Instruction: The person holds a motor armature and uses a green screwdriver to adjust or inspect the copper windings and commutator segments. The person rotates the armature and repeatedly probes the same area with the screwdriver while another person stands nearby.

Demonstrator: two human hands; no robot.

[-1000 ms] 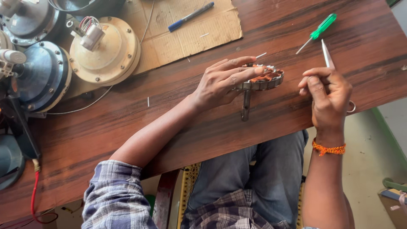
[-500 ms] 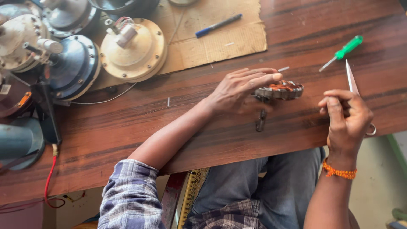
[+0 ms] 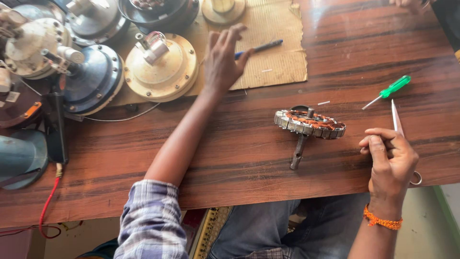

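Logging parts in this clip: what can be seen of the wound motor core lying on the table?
The motor core is a round ring of stacked grey metal plates, with copper-coloured windings in its slots. A dull metal shaft runs through its middle, the longer end pointing toward the table's near edge. It lies tilted on the dark wooden table, propped by that shaft. Neither hand touches it.

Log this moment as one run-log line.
left hand: open, reaching over blue pen on cardboard | right hand: grips scissors | stator: lying free on table
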